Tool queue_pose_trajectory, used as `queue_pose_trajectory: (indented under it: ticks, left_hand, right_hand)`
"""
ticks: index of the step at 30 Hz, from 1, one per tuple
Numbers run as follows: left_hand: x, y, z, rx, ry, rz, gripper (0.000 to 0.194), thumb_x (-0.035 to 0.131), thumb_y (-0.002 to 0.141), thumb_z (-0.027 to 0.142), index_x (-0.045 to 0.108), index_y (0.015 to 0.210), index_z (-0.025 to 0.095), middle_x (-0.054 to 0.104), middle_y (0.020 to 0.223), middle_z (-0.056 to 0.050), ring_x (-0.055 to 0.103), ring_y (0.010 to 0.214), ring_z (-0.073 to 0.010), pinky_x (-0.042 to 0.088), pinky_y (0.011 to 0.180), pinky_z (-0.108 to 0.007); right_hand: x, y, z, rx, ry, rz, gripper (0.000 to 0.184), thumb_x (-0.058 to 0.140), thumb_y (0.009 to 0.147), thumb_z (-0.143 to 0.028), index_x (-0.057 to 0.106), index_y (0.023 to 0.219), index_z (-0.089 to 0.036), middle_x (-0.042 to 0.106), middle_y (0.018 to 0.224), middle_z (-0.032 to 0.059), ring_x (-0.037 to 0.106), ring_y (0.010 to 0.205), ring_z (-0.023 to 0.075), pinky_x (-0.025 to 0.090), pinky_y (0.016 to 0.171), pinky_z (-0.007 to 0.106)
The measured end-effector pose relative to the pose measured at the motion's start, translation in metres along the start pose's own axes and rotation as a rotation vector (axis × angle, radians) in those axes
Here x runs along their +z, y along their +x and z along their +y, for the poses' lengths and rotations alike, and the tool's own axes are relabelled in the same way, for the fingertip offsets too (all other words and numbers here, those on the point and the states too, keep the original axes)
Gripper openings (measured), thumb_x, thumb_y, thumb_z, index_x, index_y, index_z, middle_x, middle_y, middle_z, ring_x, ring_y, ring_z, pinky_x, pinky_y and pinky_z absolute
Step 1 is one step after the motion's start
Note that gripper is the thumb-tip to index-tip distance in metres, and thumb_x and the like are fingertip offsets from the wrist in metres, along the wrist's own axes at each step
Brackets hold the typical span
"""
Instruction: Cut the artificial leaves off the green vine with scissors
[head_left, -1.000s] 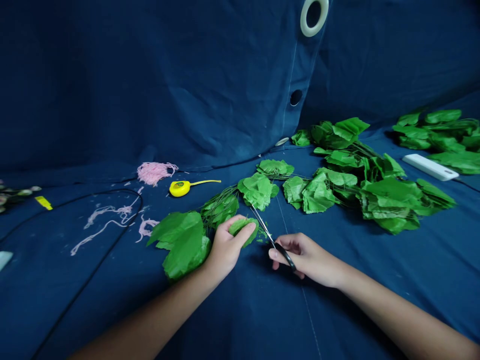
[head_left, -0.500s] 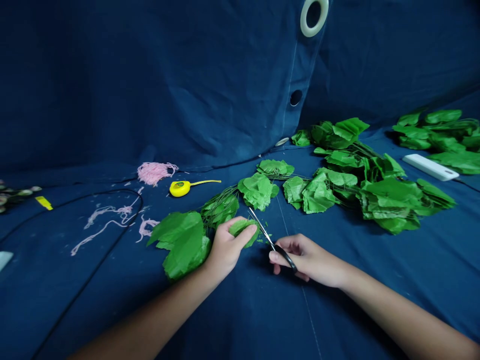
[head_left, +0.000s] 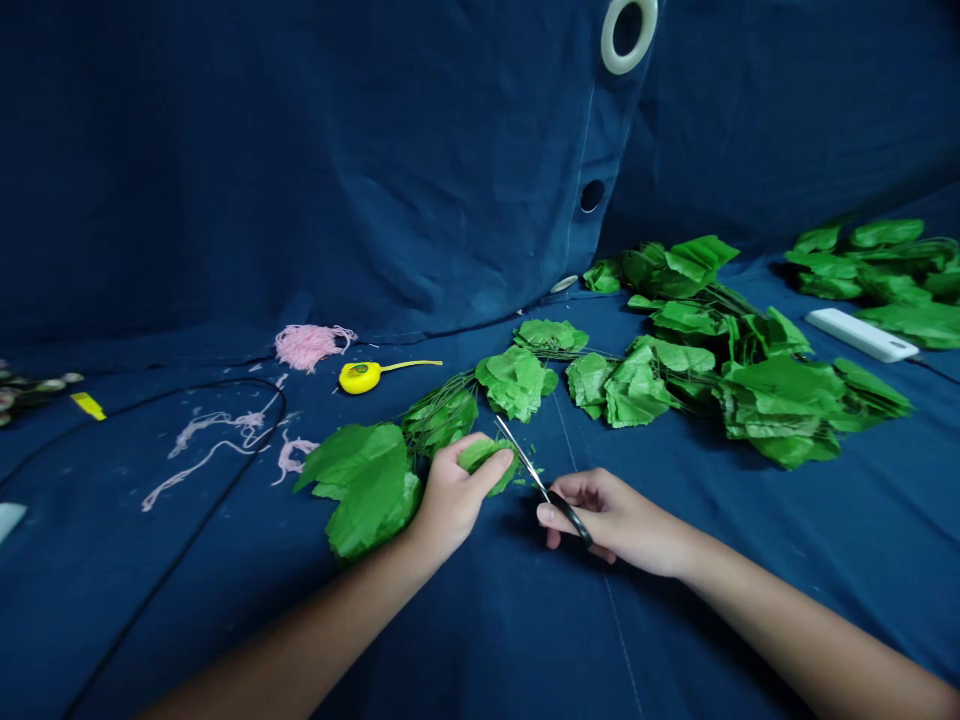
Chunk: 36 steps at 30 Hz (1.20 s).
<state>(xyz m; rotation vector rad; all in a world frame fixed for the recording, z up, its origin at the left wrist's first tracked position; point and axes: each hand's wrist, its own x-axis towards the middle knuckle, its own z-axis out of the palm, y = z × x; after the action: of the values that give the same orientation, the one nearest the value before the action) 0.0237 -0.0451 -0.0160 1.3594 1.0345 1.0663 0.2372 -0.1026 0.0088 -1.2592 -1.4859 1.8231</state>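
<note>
The left hand [head_left: 452, 497] has its fingers clamped on an artificial leaf [head_left: 486, 460] at mid-scene; the leaf looks thin, soft and light, best held near its base. The right hand [head_left: 611, 522] curls its fingers together around scissors [head_left: 541, 484], blades just beside the leaf.

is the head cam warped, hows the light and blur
In the head view, wide-angle distortion stretches the right forearm toward the bottom corner and bows the blue cloth; light is dim and soft without glare, a dark shadow lies under the right hand, and the scissors show little blur.
</note>
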Motion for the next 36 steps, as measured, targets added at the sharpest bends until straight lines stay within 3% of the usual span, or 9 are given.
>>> queue_pose_trajectory:
  ticks: [36]
  left_hand:
    - [0.0006,-0.0005,0.0025,0.006,-0.004,-0.012,0.039,0.076,0.085,0.040,0.051,0.067,0.016,0.042,0.064,0.004,0.038,0.061,-0.0102,0.032,0.056,-0.023]
  right_hand:
    - [-0.0008,0.0016,0.0023,0.007,-0.011,0.008,0.058,0.070,0.085,-0.067,0.062,0.087,-0.010,0.069,0.083,0.0056,0.041,0.048,0.0030,0.032,0.042,0.014]
